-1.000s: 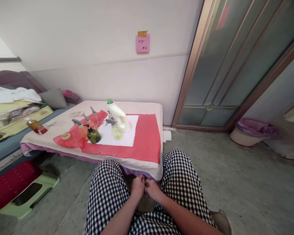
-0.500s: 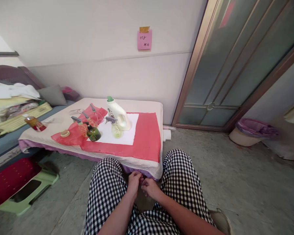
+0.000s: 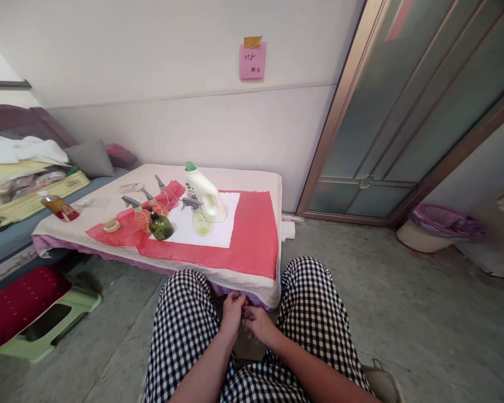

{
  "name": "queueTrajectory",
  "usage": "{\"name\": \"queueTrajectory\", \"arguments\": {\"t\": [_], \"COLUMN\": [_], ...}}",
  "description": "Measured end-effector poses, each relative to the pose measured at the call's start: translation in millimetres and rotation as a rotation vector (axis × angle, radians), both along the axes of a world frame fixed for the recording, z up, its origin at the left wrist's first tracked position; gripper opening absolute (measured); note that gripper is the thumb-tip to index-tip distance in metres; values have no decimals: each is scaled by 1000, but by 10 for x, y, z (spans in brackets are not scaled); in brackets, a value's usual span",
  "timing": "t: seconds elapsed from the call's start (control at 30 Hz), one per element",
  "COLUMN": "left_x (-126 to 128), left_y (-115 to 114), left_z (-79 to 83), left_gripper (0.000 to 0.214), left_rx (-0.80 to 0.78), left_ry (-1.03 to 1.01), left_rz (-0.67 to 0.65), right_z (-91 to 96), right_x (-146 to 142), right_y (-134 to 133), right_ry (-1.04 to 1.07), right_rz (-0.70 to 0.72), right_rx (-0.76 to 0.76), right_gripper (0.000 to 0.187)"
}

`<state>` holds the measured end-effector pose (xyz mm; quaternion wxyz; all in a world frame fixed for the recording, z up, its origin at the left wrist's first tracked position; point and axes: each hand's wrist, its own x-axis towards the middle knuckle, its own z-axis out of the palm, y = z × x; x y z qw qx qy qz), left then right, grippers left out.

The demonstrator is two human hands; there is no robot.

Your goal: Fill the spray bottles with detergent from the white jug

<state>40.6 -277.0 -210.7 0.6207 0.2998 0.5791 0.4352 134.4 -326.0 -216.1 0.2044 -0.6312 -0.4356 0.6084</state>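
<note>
My left hand (image 3: pixel 234 307) and my right hand (image 3: pixel 257 323) are close together between my knees, just in front of the table's edge. The fingers of both are curled inward, with the fingertips nearly meeting. Whatever they hold, if anything, is hidden. Beyond them, a clear spray bottle (image 3: pixel 201 224) with a grey trigger head stands on a white sheet (image 3: pixel 218 238). Behind it is a white detergent jug (image 3: pixel 212 201) with a green cap. To the left stands a dark green pump bottle (image 3: pixel 162 228).
Red cloth (image 3: pixel 254 235) covers part of the low table. More spray bottles (image 3: pixel 141 218) and a round brush (image 3: pixel 111 225) are left, near an amber bottle (image 3: pixel 59 207). A green stool (image 3: pixel 46 336), a lined bin (image 3: pixel 428 229) and a glass door (image 3: pixel 369 140) surround it.
The view has shifted slightly, so the wall note sits a bit higher and farther right. My hands stay together between my knees, and the things on the table have not moved.
</note>
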Motion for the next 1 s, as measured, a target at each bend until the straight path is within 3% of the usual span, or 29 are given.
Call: {"name": "queueTrajectory", "arguments": {"t": [0.3,0.53,0.7,0.9,1.0], "left_x": [-16,-37,-56,-81,-102], "left_y": [82,139,94,35,15], "left_z": [74,112,97,98,115], "left_gripper": [20,12,15,15,15], "left_rx": [-155,-181,-135,-52,-22], "left_ry": [-198,-280,-233,-153,-116], "left_rz": [120,163,147,134,118], "right_z": [-27,-3,42,181,203], "right_x": [-6,-4,8,72,97], "right_y": [-1,4,1,-83,-113], "right_ry": [5,-48,-122,-206,-206], "right_rz": [-5,11,4,-41,-53], "right_rx": [-6,22,182,477,570], "right_gripper": [33,32,30,24,45]}}
